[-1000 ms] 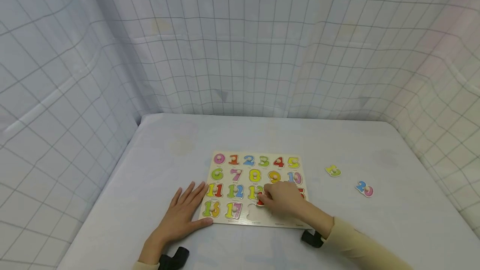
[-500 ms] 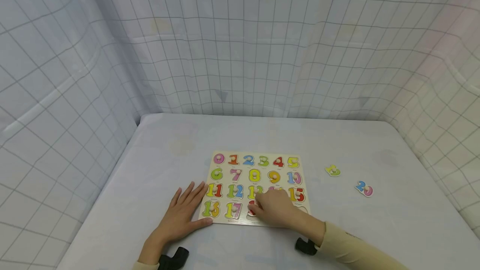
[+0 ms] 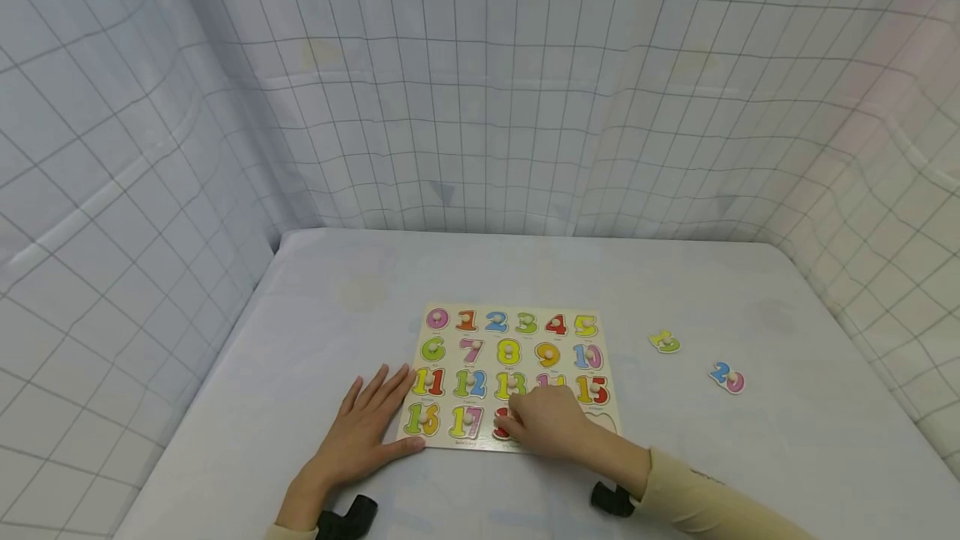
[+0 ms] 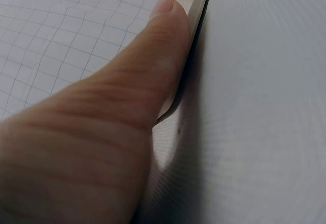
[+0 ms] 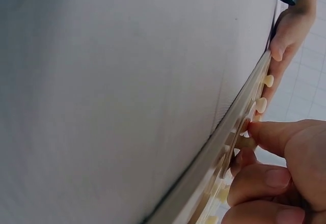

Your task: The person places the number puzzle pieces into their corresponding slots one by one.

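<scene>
A wooden number puzzle board [image 3: 480, 445] lies on the white table, with knobbed number pieces in its recesses. My right hand [image 3: 551, 421] pinches the knob [image 5: 245, 142] of a red number piece [image 3: 502, 423] over the bottom row, right of the 17 piece [image 3: 467, 421]. Most of that red piece is hidden under the fingers; whether it is fully seated I cannot tell. With fingers spread, my left hand [image 3: 365, 426] rests at the board's left edge, its thumb on the lower left corner, as the left wrist view also shows.
Right of the board lie two loose pieces: a yellow-green number piece [image 3: 665, 342] and a blue-and-pink 20 piece [image 3: 727, 377]. An unfilled recess [image 3: 602, 421] shows at the board's bottom right. Grid-patterned white curtains [image 3: 495, 107] enclose the table's back and sides.
My right hand has carried the red piece down and slightly left, from above the 13 and 14 to the recess beside the 17. My left hand has stayed put.
</scene>
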A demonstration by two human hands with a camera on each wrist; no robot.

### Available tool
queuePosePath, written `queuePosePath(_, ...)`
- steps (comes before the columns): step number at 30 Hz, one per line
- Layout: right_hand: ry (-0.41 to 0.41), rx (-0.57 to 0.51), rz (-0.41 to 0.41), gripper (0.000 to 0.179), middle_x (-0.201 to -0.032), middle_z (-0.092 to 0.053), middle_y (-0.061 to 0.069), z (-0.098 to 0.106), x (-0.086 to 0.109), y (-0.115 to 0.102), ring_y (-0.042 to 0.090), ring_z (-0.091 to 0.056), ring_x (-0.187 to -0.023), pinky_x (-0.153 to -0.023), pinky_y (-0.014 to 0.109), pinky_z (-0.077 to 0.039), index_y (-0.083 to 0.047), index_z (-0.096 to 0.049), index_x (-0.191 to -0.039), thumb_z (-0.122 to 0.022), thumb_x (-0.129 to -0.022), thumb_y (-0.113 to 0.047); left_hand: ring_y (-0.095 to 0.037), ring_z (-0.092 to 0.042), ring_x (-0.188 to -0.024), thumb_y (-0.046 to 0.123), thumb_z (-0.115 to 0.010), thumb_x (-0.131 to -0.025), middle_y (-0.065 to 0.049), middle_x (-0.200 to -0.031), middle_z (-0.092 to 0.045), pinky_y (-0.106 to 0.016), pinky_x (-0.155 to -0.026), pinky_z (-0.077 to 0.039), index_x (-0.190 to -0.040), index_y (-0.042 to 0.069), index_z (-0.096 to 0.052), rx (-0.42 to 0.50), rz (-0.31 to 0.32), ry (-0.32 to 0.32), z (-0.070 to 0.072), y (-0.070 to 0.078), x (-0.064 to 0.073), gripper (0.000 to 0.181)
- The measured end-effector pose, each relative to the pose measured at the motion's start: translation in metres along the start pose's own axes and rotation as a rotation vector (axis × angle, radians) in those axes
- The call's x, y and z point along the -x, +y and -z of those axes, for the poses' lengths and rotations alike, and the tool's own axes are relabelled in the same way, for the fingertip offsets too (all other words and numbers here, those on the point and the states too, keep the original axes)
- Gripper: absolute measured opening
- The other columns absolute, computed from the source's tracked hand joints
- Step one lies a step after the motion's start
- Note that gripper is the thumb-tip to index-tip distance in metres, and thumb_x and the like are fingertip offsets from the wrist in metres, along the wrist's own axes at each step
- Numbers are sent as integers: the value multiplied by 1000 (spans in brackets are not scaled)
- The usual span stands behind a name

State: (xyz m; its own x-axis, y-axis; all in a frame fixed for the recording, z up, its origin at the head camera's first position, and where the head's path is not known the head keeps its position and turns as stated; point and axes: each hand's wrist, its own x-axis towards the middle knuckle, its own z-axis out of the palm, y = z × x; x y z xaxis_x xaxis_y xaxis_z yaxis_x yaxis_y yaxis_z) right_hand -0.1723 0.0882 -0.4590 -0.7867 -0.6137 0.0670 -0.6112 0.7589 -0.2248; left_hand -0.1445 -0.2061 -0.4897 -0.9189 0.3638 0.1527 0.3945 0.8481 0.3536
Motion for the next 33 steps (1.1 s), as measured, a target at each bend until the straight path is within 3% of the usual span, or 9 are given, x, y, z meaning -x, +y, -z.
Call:
queuePosePath(15, 7, -5, -2, 40, -47, -32, -13, -2, 1, 1, 3, -30, -43, -41, 21, -21, -21, -45, -61, -62, -90, -42, -29, -17, -141, 65, -60, -80, -5, -152, -32, -51, -111, -4, -147, 12, -36, -3, -23, 32, -2, -1, 0, 89)
queuePosePath(25, 15, -5, 6, 39, -47, -33, -12, 1, 3, -1, 3, -30, -43, -42, 21, -21, -19, -45, -62, -62, -90, -40, -28, -14, -142, 66, -59, -79, -3, -153, -29, -51, -111, -2, -148, 12, -34, 4, 10, -16, -1, -1, 0, 91)
queuePosePath(33, -47, -63, -58, 41, -48, -33, -11, 3, 3, 2, 4, -31, -43, -44, 22, -22, -21, -44, -62, -59, -91, -46, -27, -14, -142, 67, -58, -79, -3, -153, -29, -51, -111, -2, -148, 13, -35, 2, 17, -12, -1, -1, -1, 91)
